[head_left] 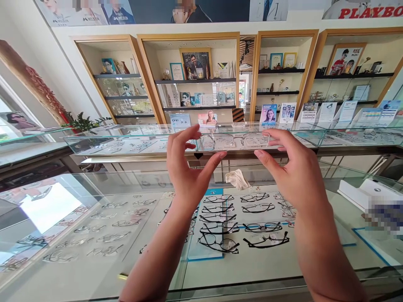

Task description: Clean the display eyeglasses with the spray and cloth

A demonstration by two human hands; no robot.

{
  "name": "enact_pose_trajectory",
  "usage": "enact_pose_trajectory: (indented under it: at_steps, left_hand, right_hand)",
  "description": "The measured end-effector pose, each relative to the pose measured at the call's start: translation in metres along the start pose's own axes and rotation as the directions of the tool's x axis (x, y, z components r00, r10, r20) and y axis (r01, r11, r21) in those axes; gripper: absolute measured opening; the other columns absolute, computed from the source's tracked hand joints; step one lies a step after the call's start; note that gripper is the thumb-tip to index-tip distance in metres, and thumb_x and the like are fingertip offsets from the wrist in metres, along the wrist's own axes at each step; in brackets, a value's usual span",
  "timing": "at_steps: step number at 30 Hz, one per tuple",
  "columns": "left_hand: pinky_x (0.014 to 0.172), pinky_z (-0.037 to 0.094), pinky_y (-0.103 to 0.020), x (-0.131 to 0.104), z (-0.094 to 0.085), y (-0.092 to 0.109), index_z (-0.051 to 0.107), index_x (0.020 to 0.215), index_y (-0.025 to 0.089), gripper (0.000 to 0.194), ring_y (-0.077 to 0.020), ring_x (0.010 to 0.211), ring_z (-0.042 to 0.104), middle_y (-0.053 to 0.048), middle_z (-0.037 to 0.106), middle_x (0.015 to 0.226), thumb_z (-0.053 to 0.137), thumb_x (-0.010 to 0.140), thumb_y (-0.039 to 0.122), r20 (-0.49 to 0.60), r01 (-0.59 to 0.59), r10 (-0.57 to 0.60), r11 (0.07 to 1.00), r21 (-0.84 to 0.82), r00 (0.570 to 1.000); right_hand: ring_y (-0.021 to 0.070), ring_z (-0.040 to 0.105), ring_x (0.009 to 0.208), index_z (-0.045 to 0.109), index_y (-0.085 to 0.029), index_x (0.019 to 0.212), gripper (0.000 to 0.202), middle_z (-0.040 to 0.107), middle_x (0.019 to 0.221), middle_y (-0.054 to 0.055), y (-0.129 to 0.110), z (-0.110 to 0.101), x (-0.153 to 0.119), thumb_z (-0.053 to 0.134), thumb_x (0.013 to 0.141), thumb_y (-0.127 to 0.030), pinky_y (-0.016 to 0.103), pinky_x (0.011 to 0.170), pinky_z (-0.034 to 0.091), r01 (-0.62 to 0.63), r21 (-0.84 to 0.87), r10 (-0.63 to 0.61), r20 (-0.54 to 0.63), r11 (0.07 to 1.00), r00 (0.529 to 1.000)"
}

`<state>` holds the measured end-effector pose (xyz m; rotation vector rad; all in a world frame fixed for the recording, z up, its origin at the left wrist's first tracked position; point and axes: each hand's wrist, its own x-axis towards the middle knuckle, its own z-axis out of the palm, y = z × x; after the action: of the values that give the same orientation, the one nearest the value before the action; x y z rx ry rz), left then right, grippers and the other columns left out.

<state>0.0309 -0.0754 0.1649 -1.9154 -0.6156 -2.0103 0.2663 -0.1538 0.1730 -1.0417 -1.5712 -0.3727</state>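
A pair of thin-rimmed eyeglasses [233,139] is held up in front of me, above the glass counter. My left hand [185,163] has its curled fingers at the left side of the frame, with the thumb lower and apart. At the opposite side, the fingertips of my right hand [292,167] hold the end of the frame, its thumb pointing inward below. Where exactly the fingers touch the thin frame is hard to make out. Under my hands, a crumpled pale cloth [238,179] lies on the counter.
Rows of dark-framed eyeglasses [266,240] and clear-framed ones [108,250] show in the glass counter [245,272]. A white device [362,193] stands at right. Beyond are another glass display case [147,144], standing cards [269,115] and wall shelves [197,80].
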Motion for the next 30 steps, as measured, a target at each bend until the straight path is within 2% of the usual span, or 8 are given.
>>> enact_pose_trajectory:
  at_steps: [6, 11, 14, 19, 26, 30]
  left_hand:
    - [0.093, 0.062, -0.044, -0.008, 0.01, -0.01, 0.068, 0.14, 0.033, 0.052, -0.028, 0.123, 0.072, -0.008, 0.074, 0.132, 0.091, 0.094, 0.043, -0.058, 0.052, -0.056, 0.996, -0.075, 0.997]
    - [0.094, 0.064, -0.043, -0.013, 0.016, -0.012, 0.069, 0.139, 0.034, 0.047, -0.0264, 0.123, 0.073, -0.008, 0.075, 0.132, 0.088, 0.096, 0.04, -0.06, 0.125, -0.13, 0.989, -0.08, 0.99]
    - [0.091, 0.068, -0.041, -0.016, 0.019, -0.011, 0.066, 0.142, 0.035, 0.046, -0.026, 0.124, 0.075, -0.009, 0.075, 0.134, 0.084, 0.1, 0.04, -0.056, 0.12, -0.123, 0.991, -0.06, 0.991]
    - [0.096, 0.071, -0.041, -0.019, 0.023, -0.009, 0.058, 0.153, 0.037, 0.052, -0.0272, 0.137, 0.074, -0.011, 0.072, 0.147, 0.078, 0.105, 0.039, -0.048, 0.103, -0.104, 0.994, -0.021, 0.993]
    - [0.095, 0.071, -0.041, -0.021, 0.025, -0.014, 0.059, 0.155, 0.034, 0.057, -0.03, 0.139, 0.075, -0.01, 0.073, 0.15, 0.081, 0.103, 0.041, -0.125, 0.099, -0.103, 0.994, -0.038, 0.987]
    - [0.094, 0.069, -0.04, -0.019, 0.023, -0.011, 0.055, 0.161, 0.037, 0.06, -0.0296, 0.143, 0.073, -0.011, 0.072, 0.155, 0.078, 0.105, 0.041, -0.13, 0.099, -0.096, 0.995, 0.02, 0.987]
  right_hand:
    - [0.0333, 0.082, 0.116, 0.071, -0.031, 0.142, 0.037, 0.083, 0.139, 0.009, -0.003, 0.003, -0.001, 0.077, 0.106, -0.038, 0.057, 0.102, 0.068, -0.025, 0.006, 0.025, -0.026, 1.0, 0.999]
    - [0.0328, 0.083, 0.11, 0.071, -0.032, 0.146, 0.04, 0.084, 0.135, 0.009, -0.004, 0.009, 0.0, 0.077, 0.107, -0.04, 0.056, 0.095, 0.07, -0.024, 0.013, 0.025, -0.091, 1.0, 0.996]
    - [0.033, 0.083, 0.108, 0.07, -0.033, 0.15, 0.043, 0.084, 0.137, 0.009, -0.004, 0.012, 0.0, 0.075, 0.108, -0.04, 0.056, 0.094, 0.071, -0.026, 0.001, 0.026, -0.129, 1.0, 0.991]
    - [0.0313, 0.084, 0.104, 0.063, -0.035, 0.16, 0.051, 0.08, 0.149, 0.011, -0.003, 0.019, 0.001, 0.07, 0.109, -0.036, 0.053, 0.091, 0.072, 0.039, -0.006, -0.04, -0.14, 0.999, 0.989]
    - [0.0314, 0.083, 0.108, 0.063, -0.035, 0.163, 0.053, 0.08, 0.149, 0.01, -0.007, 0.033, 0.0, 0.066, 0.11, -0.036, 0.049, 0.088, 0.072, -0.001, 0.05, 0.007, -0.125, 0.999, 0.992]
    - [0.0337, 0.082, 0.118, 0.058, -0.036, 0.168, 0.058, 0.073, 0.161, 0.011, -0.007, 0.042, -0.002, 0.065, 0.111, -0.04, 0.05, 0.092, 0.071, -0.039, 0.148, 0.057, -0.12, 0.988, 0.991]
